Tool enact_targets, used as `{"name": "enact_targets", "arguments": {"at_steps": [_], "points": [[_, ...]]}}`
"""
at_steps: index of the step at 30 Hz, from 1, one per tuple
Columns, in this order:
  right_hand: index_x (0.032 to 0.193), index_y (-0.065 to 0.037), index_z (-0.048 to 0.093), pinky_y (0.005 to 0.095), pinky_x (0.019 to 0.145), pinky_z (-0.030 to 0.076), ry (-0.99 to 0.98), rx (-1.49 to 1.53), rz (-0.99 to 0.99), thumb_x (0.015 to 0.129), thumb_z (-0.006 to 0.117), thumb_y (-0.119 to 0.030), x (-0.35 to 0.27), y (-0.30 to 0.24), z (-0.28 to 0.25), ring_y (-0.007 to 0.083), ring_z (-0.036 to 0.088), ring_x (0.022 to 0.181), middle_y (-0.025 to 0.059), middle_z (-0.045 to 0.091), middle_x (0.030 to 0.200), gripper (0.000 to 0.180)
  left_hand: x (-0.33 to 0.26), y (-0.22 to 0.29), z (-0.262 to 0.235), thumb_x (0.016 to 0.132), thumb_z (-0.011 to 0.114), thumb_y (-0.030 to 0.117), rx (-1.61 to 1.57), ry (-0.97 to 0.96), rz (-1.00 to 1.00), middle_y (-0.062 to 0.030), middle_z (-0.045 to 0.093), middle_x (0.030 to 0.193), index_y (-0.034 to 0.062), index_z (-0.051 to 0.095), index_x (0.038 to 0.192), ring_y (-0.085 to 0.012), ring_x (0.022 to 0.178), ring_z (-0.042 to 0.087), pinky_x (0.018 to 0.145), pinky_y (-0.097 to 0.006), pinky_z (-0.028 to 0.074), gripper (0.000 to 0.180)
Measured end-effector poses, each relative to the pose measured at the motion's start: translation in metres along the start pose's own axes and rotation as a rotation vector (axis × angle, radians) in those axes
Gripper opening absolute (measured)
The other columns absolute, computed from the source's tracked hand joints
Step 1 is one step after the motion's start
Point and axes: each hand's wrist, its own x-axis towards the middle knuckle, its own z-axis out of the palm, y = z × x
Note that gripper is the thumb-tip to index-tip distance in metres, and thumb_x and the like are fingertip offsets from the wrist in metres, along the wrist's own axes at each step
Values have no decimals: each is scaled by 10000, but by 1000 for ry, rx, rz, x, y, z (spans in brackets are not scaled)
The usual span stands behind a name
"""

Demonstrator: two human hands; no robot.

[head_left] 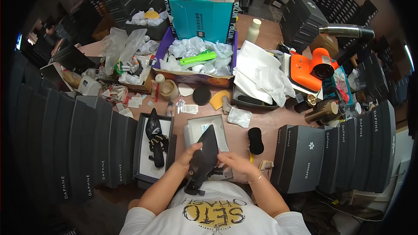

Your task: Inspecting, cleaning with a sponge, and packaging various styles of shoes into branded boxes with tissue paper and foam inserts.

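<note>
A black pointed-toe heeled shoe [205, 150] is held above the table's front edge, close to my chest. Its toe points away from me and its heel end hangs toward me. My left hand [187, 157] is closed around its left side. The fingers of my right hand [238, 163] are pressed together against its right edge. Beneath the shoe lies a white-lined tray or lid [220, 126], partly hidden. To the left, another black heeled shoe [153, 126] with a chain-trimmed strap lies in an open box [143, 165].
Dark shoeboxes [300, 161] stand in rows on both sides. A black oval brush [256, 141] lies to the right, near a yellow sponge [219, 100]. Behind are a jar [168, 89], a purple carton [162, 45] of crumpled paper, white sheets [259, 72] and an orange machine [307, 72].
</note>
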Motion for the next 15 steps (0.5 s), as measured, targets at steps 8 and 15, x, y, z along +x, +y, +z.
{"name": "enact_targets", "arguments": {"at_steps": [8, 15], "points": [[1184, -8, 567, 453, 946, 422, 994, -1048, -38, 797, 663, -212, -4, 91, -104, 418, 499, 1130, 252, 475, 1283, 448, 4, 7, -7, 824, 522, 443, -187, -27, 127, -238, 567, 1185, 18, 424, 1324, -333, 1097, 594, 936, -409, 498, 663], [1236, -40, 547, 411, 923, 440, 686, -963, -648, 773, 626, -94, 102, -59, -64, 362, 546, 1057, 190, 512, 1229, 472, 2, 5, -24, 841, 495, 412, -362, -84, 213, -217, 477, 1338, 16, 367, 1381, -320, 1195, 526, 913, -401, 514, 681]]}}
